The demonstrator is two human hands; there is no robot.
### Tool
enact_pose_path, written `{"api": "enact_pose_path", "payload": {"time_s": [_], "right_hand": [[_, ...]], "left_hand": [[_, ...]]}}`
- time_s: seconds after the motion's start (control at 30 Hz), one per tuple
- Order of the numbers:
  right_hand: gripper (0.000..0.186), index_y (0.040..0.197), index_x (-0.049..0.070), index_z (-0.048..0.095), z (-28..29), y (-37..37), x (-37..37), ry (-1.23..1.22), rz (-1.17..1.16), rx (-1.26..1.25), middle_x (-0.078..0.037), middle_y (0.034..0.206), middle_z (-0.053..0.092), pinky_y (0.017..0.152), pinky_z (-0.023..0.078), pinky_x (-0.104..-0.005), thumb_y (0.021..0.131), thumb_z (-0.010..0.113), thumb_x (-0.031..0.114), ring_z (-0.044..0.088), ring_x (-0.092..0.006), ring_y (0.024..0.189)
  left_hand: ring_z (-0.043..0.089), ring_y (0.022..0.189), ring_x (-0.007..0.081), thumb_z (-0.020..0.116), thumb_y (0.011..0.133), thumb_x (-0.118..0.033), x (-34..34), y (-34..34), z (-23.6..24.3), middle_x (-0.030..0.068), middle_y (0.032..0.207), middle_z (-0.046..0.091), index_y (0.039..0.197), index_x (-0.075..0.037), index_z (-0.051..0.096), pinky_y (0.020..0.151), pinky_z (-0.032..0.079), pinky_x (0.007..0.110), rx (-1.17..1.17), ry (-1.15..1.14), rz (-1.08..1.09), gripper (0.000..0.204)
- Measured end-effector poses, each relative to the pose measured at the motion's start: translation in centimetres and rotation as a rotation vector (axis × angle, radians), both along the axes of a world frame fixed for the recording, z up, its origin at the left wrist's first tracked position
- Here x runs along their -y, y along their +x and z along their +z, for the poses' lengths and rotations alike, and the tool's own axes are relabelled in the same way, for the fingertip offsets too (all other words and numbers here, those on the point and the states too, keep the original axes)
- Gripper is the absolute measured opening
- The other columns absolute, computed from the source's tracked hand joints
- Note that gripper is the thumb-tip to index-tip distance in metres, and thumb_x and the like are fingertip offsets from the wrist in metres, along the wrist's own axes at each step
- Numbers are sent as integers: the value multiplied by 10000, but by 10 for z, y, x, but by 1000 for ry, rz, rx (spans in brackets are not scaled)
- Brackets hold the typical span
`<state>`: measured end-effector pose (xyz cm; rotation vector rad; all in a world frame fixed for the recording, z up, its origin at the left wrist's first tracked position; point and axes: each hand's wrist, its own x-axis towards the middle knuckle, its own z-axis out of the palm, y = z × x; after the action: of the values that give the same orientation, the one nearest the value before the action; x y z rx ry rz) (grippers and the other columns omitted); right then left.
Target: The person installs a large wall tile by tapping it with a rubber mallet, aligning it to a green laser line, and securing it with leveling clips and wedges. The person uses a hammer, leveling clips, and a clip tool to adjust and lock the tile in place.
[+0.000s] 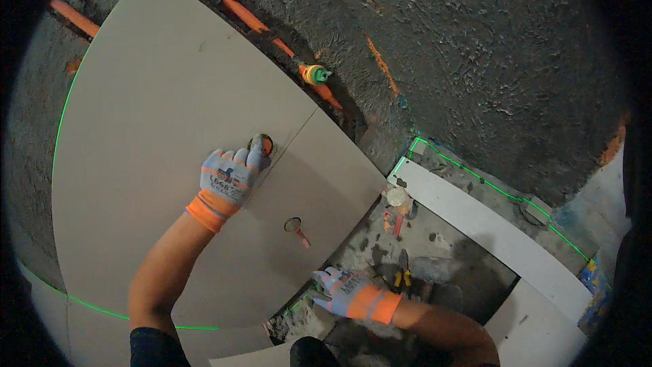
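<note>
L hand (227, 178) fingers (256, 158) on clip (261, 143) at tile (156, 129) joint.

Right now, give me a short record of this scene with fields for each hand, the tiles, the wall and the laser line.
left hand: gloved left hand, fingers at a round levelling clip on the tile joint
right hand: gloved right hand, low on the debris by the tile's bottom edge; grip unclear
tiles: large pale tile on the wall, second clip below
wall: rough dark adhesive, orange spacers
laser: green line across the tile
floor: white strip, rubble
</note>
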<state>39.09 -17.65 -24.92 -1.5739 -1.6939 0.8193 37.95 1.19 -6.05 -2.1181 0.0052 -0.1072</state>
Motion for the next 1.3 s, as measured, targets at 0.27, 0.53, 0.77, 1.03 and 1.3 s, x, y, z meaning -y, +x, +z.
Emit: {"api": "enact_pose_path", "payload": {"time_s": [0.27, 0.53, 0.77, 1.03, 1.3], "right_hand": [[562, 1193, 63, 374, -18, 0, -10, -151, 103, 46, -124, 1163, 450, 870, 364, -391, 798, 379, 461, 471, -286, 1017], [597, 1179, 45, 391, -25, 7, -14, -294, 130, 1, -159, 1207, 418, 851, 379, -370, 771, 414, 479, 464, -282, 1042], [560, 1093, 31, 457, -38, 3, -4, -184, 21, -87, -168, 1053, 524, 790, 408, -385, 758, 424, 479, 518, -306, 938], [540, 1066, 43, 478, -44, 0, -1, -206, 47, -53, -149, 1054, 524, 801, 403, -391, 760, 412, 483, 516, -290, 945], [614, 1194, 66, 371, -45, -3, 2, -260, 96, 66, -162, 1160, 460, 857, 370, -388, 774, 370, 514, 476, -296, 1032]], "left_hand": [[522, 569, 187, 625, 554, -213, -6, 1, 2, 21, 640, 503, 1083, -41, 477, 537, 397, 309, -47, -33, 45, 576], [536, 606, 209, 675, 490, -271, -3, 6, 0, 45, 701, 531, 1067, -29, 471, 558, 405, 335, -121, -57, 257, 658], [519, 556, 195, 649, 515, -274, -4, 8, 0, 40, 655, 522, 1035, -20, 493, 517, 390, 311, -82, -82, 186, 600], [483, 472, 181, 628, 608, -223, -4, 4, -3, 35, 566, 487, 1035, 7, 506, 470, 372, 295, 46, -108, -4, 501], [443, 402, 183, 671, 627, -151, 32, -88, -44, 27, 484, 451, 1047, 12, 499, 401, 339, 292, 238, -418, 168, 483]]}}
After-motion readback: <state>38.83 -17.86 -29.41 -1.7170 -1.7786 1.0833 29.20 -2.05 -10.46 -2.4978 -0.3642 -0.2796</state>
